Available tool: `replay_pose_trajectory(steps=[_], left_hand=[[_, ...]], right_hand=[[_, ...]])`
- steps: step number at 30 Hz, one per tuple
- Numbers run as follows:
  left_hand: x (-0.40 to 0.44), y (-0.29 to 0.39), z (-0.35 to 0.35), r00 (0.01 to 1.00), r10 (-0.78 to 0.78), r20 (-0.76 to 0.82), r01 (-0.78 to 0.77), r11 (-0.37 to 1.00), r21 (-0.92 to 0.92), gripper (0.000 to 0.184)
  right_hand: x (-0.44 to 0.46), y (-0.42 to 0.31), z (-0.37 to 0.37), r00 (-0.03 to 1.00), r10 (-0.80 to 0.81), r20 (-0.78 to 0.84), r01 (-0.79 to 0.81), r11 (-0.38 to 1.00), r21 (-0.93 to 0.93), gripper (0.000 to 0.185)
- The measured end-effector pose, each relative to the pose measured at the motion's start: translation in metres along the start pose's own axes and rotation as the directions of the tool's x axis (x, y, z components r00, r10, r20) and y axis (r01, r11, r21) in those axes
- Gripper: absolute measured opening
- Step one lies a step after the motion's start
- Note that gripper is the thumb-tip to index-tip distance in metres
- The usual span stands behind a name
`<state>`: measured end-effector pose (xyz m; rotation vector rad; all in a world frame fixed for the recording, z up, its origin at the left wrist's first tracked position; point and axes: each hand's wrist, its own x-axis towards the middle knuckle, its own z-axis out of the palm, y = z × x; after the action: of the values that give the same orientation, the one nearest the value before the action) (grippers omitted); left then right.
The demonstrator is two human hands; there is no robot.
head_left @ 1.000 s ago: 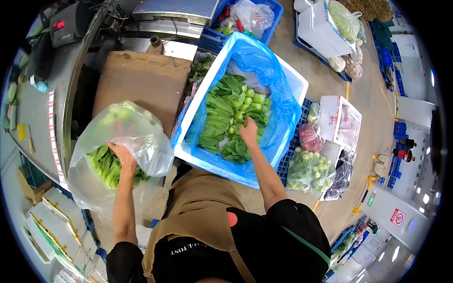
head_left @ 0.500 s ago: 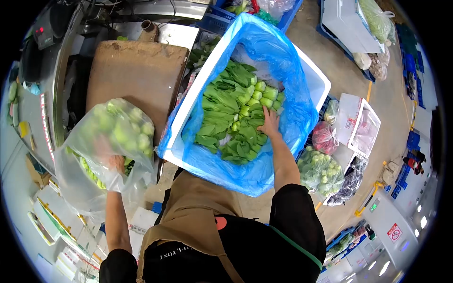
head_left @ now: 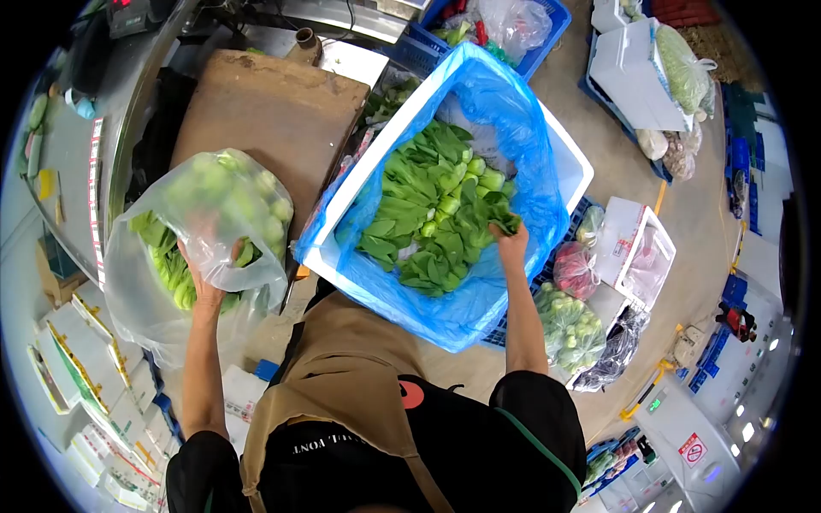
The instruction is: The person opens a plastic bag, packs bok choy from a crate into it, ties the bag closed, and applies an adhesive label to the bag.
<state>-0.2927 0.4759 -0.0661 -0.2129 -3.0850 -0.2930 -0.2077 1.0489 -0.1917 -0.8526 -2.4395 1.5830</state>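
A clear plastic bag [head_left: 128,291] with green leafy vegetables [head_left: 175,278] inside stands at the left, partly over a brown board. My left hand [head_left: 205,278] is at the bag's mouth, partly behind the plastic; its fingers are partly hidden. A white foam box [head_left: 564,141] lined with a blue plastic sheet [head_left: 505,94] holds rows of leafy greens [head_left: 402,188]. Inside the box's right side, my right hand [head_left: 510,242] is closed on the leaves of a bunch of greens [head_left: 499,212].
The brown board [head_left: 265,111] lies behind the bag. A metal counter [head_left: 73,162] runs along the left. Bagged vegetables [head_left: 569,325] and a white box [head_left: 620,235] stand right of the foam box. A blue crate [head_left: 547,43] is behind it.
My right hand has gone from lying spread on the greens to gripping leaves at the box's right side. My left hand remains at the bag, whose opening shows more leaves.
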Motion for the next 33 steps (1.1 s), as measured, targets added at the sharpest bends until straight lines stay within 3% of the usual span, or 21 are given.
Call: replay_pose_trajectory(steps=[2,5,6,9,11,13,14,15,16,18,19,20,21,22,23,24,26,28,29,30,33], left_hand=[[-0.005,0.006,-0.011,0.999,0.046,-0.020,-0.045,0.998,0.037,0.062],[-0.020,0.006,-0.023,0.985,0.100,-0.141,-0.097,0.995,0.028,0.061],[-0.027,0.003,-0.030,0.975,0.106,-0.196,-0.103,0.994,0.025,0.060],[-0.057,0.000,-0.028,0.959,0.047,-0.278,-0.085,0.989,-0.124,0.052],[-0.079,0.013,-0.038,0.972,-0.045,-0.231,0.000,0.981,-0.192,0.039],[-0.089,0.035,-0.044,0.973,-0.045,-0.227,-0.036,0.940,-0.338,0.036],[-0.091,0.048,-0.044,0.995,-0.082,-0.064,0.055,0.937,-0.345,0.039],[-0.092,0.059,-0.038,0.989,-0.067,-0.132,0.016,0.935,-0.354,0.040],[-0.091,0.066,-0.032,0.990,-0.100,-0.100,0.029,0.839,-0.543,0.038],[-0.083,0.089,0.002,0.952,-0.291,-0.099,0.035,0.420,-0.907,0.033],[-0.084,0.092,0.003,0.966,-0.249,-0.065,0.061,0.469,-0.881,0.030],[-0.085,0.094,0.005,0.978,-0.206,-0.031,0.082,0.518,-0.851,0.028],[-0.089,0.090,-0.001,0.995,-0.097,0.033,0.094,0.731,-0.676,0.025],[-0.092,0.086,-0.006,0.995,0.013,0.096,0.032,0.889,-0.457,0.022],[-0.096,0.085,-0.002,0.997,0.016,0.078,0.015,0.924,-0.382,0.016],[-0.098,0.082,-0.001,0.994,-0.081,0.078,0.105,0.921,-0.374,0.014],[-0.107,0.075,0.000,0.959,-0.268,0.091,0.283,0.888,-0.361,0.011],[-0.117,0.066,0.016,0.954,-0.172,0.245,0.245,0.919,-0.311,0.017],[-0.119,0.063,0.026,0.940,-0.119,0.319,0.214,0.936,-0.281,0.020],[-0.121,0.067,0.024,0.984,-0.049,0.174,0.078,0.983,-0.163,0.012],[-0.120,0.068,-0.018,0.894,0.197,0.403,-0.051,0.937,-0.346,0.010]], right_hand=[[0.000,-0.028,-0.009,0.991,0.130,0.041,-0.136,0.951,0.278,0.027],[-0.014,-0.062,-0.005,0.971,0.227,0.079,-0.211,0.647,0.733,0.039],[-0.024,-0.085,0.000,0.970,0.172,0.171,-0.240,0.574,0.783,0.043],[-0.043,-0.110,0.026,0.865,0.143,0.480,-0.501,0.227,0.835,0.045],[-0.079,-0.203,0.065,0.831,-0.066,0.552,-0.487,0.391,0.781,0.046],[-0.115,-0.288,0.109,0.620,-0.360,0.698,-0.669,0.222,0.709,0.049],[-0.137,-0.315,0.137,0.586,-0.409,0.699,-0.737,0.090,0.670,0.047],[-0.159,-0.337,0.162,0.495,-0.403,0.769,-0.786,0.169,0.595,0.047],[-0.181,-0.355,0.183,0.412,-0.388,0.824,-0.814,0.250,0.524,0.046],[-0.206,-0.372,0.225,0.280,-0.341,0.897,-0.814,0.412,0.410,0.043],[-0.211,-0.373,0.248,0.230,-0.308,0.923,-0.794,0.489,0.361,0.043],[-0.217,-0.377,0.266,0.273,-0.297,0.915,-0.736,0.548,0.397,0.047],[-0.216,-0.376,0.281,0.394,-0.290,0.872,-0.601,0.636,0.483,0.046],[-0.212,-0.374,0.286,0.427,-0.245,0.871,-0.429,0.792,0.433,0.044],[-0.204,-0.371,0.288,0.466,-0.208,0.860,-0.239,0.906,0.349,0.041],[-0.199,-0.364,0.291,0.495,-0.330,0.803,0.050,0.934,0.353,0.041],[-0.191,-0.345,0.293,0.433,-0.572,0.697,0.586,0.766,0.264,0.040],[-0.195,-0.332,0.299,0.184,-0.688,0.702,0.843,0.478,0.248,0.042],[-0.199,-0.324,0.304,0.050,-0.712,0.701,0.922,0.303,0.243,0.044],[-0.201,-0.313,0.312,-0.004,-0.698,0.716,0.941,0.240,0.240,0.042],[-0.202,-0.264,0.340,-0.151,-0.626,0.765,0.971,0.050,0.233,0.035]])
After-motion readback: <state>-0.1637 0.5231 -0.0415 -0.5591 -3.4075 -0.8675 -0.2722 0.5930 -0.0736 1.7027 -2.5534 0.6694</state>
